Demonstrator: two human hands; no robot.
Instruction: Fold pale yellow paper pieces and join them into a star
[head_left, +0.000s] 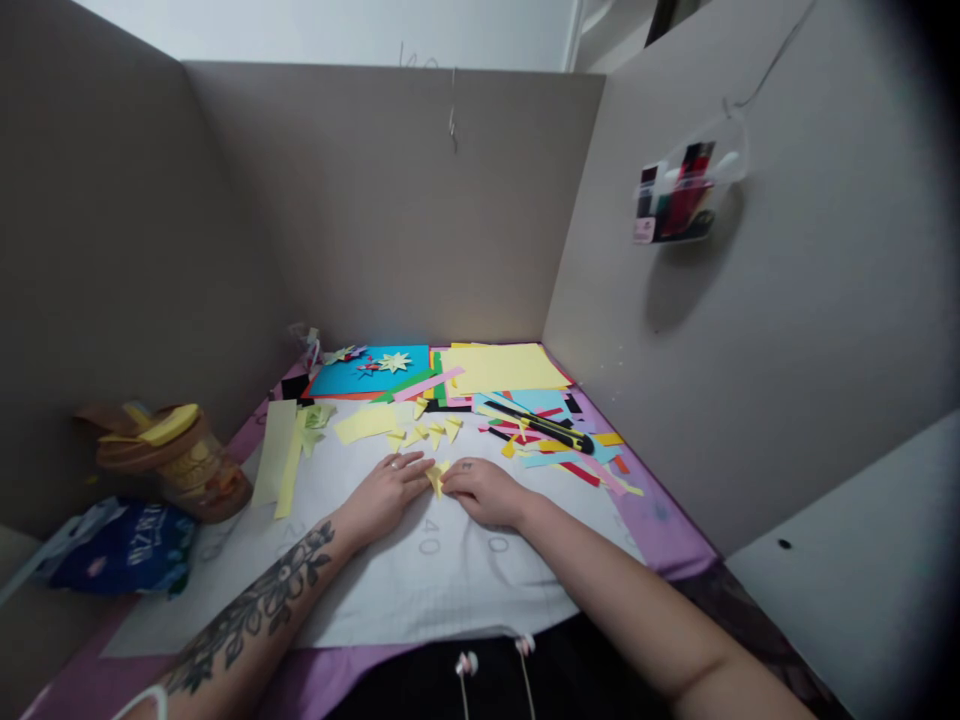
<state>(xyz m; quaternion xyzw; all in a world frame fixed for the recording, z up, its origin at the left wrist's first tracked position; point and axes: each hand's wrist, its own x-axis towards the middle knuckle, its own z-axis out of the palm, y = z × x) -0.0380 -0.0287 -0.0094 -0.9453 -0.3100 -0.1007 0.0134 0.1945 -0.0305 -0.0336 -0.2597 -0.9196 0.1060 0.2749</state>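
A small yellow folded paper piece (437,478) lies at the middle of the white sheet (360,595), between my two hands. My left hand (386,494) rests on the sheet with its fingers apart, fingertips touching the piece's left side. With thumb and fingers pressed together, my right hand (484,490) pinches its right side. Just beyond are several similar folded yellow pieces (435,434) and a yellow paper rectangle (365,423).
Black and yellow cutter (555,430) lies among coloured scraps at right. Behind are yellow sheets (506,368) and a blue sheet (337,377) with a paper star (394,362). Cup (202,475) and blue packet (127,545) stand left. Grey panels enclose three sides.
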